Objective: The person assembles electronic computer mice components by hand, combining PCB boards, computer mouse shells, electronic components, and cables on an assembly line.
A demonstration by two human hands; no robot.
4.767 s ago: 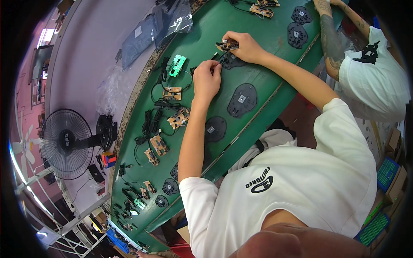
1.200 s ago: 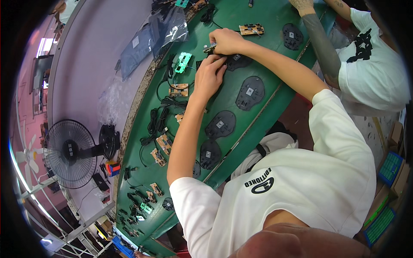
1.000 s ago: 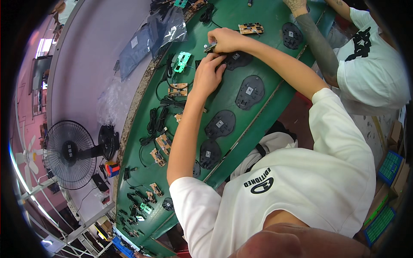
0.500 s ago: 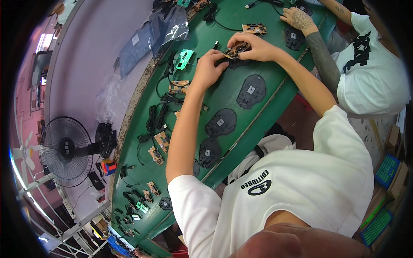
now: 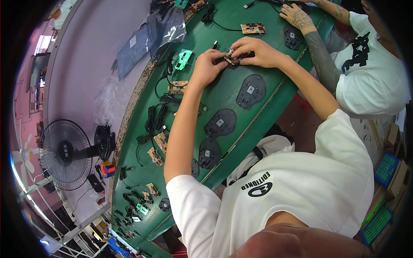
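Observation:
A small brown circuit board [image 5: 232, 59] with dark parts is held between my two hands above the green bench. My left hand [image 5: 208, 68] is closed at its left end, thumb and fingers pinching. From the other side my right hand [image 5: 261, 53] curls its fingers over the board, with the thumb below. Part of a black base plate shows under the hands; most of it is hidden. Nearer me lie several rounded black base plates, among them one base plate [image 5: 251, 91] and another base plate [image 5: 220, 122], each with a pale square label.
Circuit boards such as this brown board [image 5: 253, 28] and a green board [image 5: 183, 59] lie along the bench [image 5: 232, 92] with coiled black cables [image 5: 155, 118]. A co-worker's hand [image 5: 301, 18] works at the right. A fan [image 5: 65, 148] and plastic bags [image 5: 142, 49] are at the left.
The circuit board has come down slightly and turned between my hands. My right hand has shifted a little right and nearer, its fingers regripping over the board.

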